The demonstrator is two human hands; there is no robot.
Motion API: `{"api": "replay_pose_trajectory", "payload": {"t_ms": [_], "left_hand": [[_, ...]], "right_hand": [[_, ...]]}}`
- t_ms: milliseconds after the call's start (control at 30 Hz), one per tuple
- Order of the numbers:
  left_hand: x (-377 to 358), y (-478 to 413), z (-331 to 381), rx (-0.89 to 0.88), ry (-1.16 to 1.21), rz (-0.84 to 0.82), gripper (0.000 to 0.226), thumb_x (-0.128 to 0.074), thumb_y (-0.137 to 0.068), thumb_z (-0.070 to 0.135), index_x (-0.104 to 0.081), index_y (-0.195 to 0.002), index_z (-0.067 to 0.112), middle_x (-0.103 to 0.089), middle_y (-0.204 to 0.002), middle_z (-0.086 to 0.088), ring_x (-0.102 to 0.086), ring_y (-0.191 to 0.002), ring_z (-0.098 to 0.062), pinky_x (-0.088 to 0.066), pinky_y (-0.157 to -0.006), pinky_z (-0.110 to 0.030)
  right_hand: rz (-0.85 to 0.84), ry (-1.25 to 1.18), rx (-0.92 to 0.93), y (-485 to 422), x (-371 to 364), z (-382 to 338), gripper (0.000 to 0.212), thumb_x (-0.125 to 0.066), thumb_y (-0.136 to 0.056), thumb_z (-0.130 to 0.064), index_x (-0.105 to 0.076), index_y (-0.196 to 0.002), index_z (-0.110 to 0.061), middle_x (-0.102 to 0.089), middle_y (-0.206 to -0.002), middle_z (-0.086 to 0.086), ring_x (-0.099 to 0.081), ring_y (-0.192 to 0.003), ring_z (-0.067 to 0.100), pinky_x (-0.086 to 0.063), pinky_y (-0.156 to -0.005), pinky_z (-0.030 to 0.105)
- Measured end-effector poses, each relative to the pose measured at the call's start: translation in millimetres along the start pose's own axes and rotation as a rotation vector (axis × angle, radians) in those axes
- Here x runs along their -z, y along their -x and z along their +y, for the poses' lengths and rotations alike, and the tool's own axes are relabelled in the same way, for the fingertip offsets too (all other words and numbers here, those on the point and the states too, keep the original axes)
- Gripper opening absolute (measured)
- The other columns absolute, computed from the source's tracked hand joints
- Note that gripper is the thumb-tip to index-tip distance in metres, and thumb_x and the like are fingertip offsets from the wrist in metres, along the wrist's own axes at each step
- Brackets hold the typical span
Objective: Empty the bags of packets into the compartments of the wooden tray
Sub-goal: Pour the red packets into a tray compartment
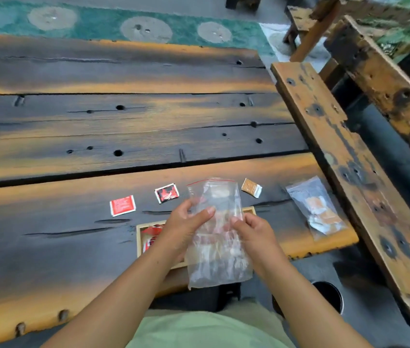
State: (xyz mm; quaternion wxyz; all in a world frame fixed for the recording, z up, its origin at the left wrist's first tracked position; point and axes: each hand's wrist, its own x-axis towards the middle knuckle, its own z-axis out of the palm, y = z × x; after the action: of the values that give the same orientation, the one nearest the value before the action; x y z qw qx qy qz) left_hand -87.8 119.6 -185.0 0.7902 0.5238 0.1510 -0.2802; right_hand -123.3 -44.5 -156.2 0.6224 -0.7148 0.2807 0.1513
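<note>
Down at the lower centre of the frame, both hands are on a clear zip bag (217,237), and it's held up over the wooden tray (139,237). Left hand (186,227) pinches the bag's left edge, thumb pressed across the front, fingers curled behind. Right hand (251,231) nips the right edge between thumb and fingertips, closed tight on the plastic. The bag's red-lined mouth points away from the person, toward the top of the frame; whether anything is inside it is hard to tell through the glare.

Underneath lies a dark plank table (123,121) with orange streaks, and a worn bench (337,151) runs along the right side.

Red packets (151,234) show in the tray's left compartment. Beyond the tray, three loose ones sit on the table: a red packet (122,205), a black-and-red packet (166,192) and a brown packet (251,187). Right of centre, a second bag (314,207) lies flat, orange packets inside.
</note>
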Motion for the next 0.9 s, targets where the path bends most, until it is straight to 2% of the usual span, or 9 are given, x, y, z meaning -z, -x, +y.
{"api": "replay_pose_trajectory", "payload": {"t_ms": [33, 100, 200, 300, 367, 500, 600, 767, 900], "left_hand": [[-8.9, -5.5, -2.7, -0.008, -0.009, 0.024, 0.051, -0.077, -0.078, 0.023, -0.058, -0.123, 0.01, -0.072, -0.108, -0.022, -0.072, -0.091, -0.037, -0.059, -0.073, -0.048], [-26.4, -18.6, -8.4, -0.019, -0.036, 0.08, 0.048, -0.075, -0.083, 0.02, -0.056, -0.125, 0.008, -0.073, -0.103, -0.021, -0.072, -0.086, -0.037, -0.06, -0.074, -0.05], [-63.9, -37.2, -17.8, 0.001, -0.026, 0.091, 0.05, -0.073, -0.086, 0.017, -0.051, -0.13, 0.011, -0.073, -0.106, -0.022, -0.073, -0.087, -0.035, -0.06, -0.072, -0.048], [-105.4, -59.7, -31.1, 0.021, -0.042, 0.081, 0.046, -0.073, -0.086, 0.018, -0.051, -0.127, 0.017, -0.073, -0.107, -0.016, -0.073, -0.09, -0.037, -0.058, -0.084, -0.056], [-127.8, -76.4, -39.9, 0.013, -0.12, 0.105, 0.045, -0.072, -0.087, 0.022, -0.051, -0.127, 0.016, -0.073, -0.105, -0.013, -0.074, -0.086, -0.032, -0.057, -0.084, -0.051], [-153.9, -111.9, -56.6, -0.021, -0.386, 0.226, 0.042, -0.072, -0.089, 0.022, -0.054, -0.125, 0.012, -0.07, -0.094, -0.011, -0.069, -0.078, -0.02, -0.057, -0.075, -0.034], [-162.0, -133.4, -68.9, -0.058, -0.613, 0.205, 0.048, -0.076, -0.084, 0.026, -0.053, -0.126, 0.02, -0.062, -0.091, -0.006, -0.065, -0.085, -0.016, -0.053, -0.085, -0.034], [-164.0, -161.1, -71.0, -0.091, -0.924, 0.24, 0.043, -0.076, -0.083, 0.035, -0.058, -0.119, 0.019, -0.06, -0.088, 0.006, -0.062, -0.087, -0.015, -0.049, -0.08, -0.032], [-152.7, -180.4, -73.4, 0.074, -1.154, 0.205, 0.034, -0.078, -0.08, 0.035, -0.062, -0.1, 0.013, -0.064, -0.083, -0.001, -0.066, -0.09, -0.028, -0.046, -0.071, -0.033]], "right_hand": [[-0.007, 0.022, 0.009, -7.6, 9.6, 0.9, 0.028, -0.064, -0.09, -0.033, -0.068, -0.082, -0.006, -0.071, -0.086, 0.02, -0.066, -0.075, 0.04, -0.055, -0.074, 0.048], [-0.026, 0.042, 0.021, -23.9, 31.5, 2.9, 0.026, -0.065, -0.086, -0.037, -0.069, -0.076, -0.013, -0.066, -0.074, 0.011, -0.057, -0.066, 0.028, -0.047, -0.067, 0.04], [-0.045, 0.045, 0.039, -47.9, 73.7, 2.4, 0.024, -0.063, -0.095, -0.024, -0.068, -0.073, -0.015, -0.065, -0.066, 0.0, -0.054, -0.056, 0.013, -0.043, -0.059, 0.029], [-0.031, 0.068, 0.04, -78.2, 125.1, 8.2, 0.025, -0.063, -0.094, -0.025, -0.068, -0.073, -0.013, -0.063, -0.066, 0.002, -0.051, -0.054, 0.013, -0.041, -0.061, 0.029], [-0.03, 0.096, 0.037, -101.0, 155.6, 16.4, 0.028, -0.064, -0.092, -0.03, -0.068, -0.073, -0.01, -0.058, -0.068, 0.006, -0.046, -0.058, 0.019, -0.037, -0.064, 0.032], [-0.047, 0.085, 0.0, -136.9, 197.4, 35.3, 0.031, -0.065, -0.091, -0.026, -0.063, -0.085, 0.004, -0.053, -0.074, 0.013, -0.045, -0.07, 0.022, -0.037, -0.069, 0.034], [-0.078, 0.094, -0.018, -158.3, 214.2, 49.4, 0.032, -0.064, -0.092, -0.02, -0.057, -0.087, 0.011, -0.049, -0.068, 0.013, -0.044, -0.065, 0.023, -0.033, -0.058, 0.031], [-0.101, 0.175, -0.048, -184.2, 218.4, 66.6, 0.025, -0.062, -0.095, -0.018, -0.061, -0.085, 0.005, -0.06, -0.071, 0.011, -0.06, -0.062, 0.018, -0.047, -0.06, 0.031], [-0.128, 0.344, -0.072, -196.6, 210.1, 76.8, 0.025, -0.062, -0.092, -0.015, -0.056, -0.069, -0.006, -0.053, -0.061, 0.002, -0.049, -0.058, 0.017, -0.041, -0.062, 0.031]]}}
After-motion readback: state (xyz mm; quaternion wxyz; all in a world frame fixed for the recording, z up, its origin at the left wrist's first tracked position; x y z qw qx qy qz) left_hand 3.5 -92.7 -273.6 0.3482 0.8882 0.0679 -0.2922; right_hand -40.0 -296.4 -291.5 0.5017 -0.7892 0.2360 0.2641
